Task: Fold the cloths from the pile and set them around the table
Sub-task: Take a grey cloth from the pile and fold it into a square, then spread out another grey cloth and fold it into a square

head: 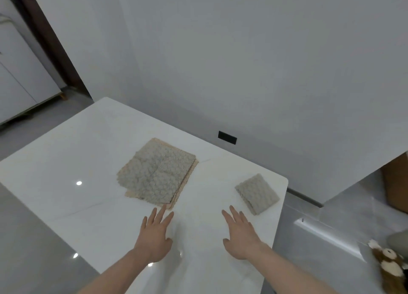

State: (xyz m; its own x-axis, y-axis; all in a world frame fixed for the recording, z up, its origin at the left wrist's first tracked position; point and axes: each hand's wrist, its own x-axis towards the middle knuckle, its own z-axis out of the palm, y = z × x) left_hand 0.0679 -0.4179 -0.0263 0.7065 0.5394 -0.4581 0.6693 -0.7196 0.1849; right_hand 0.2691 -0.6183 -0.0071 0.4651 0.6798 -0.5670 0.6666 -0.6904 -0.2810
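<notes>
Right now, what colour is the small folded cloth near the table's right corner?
Pale grey-beige small folded cloth with a bubbly texture, head view.

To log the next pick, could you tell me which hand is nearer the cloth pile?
Left. The left hand has fingertips at the cloth pile's near edge; the right hand lies off to its right, nearer the folded cloth.

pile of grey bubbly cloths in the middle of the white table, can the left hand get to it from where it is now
Probably yes. The left hand lies open with its fingertips right at the near corner of the pile of grey textured cloths, and nothing lies between them on the white table.
</notes>
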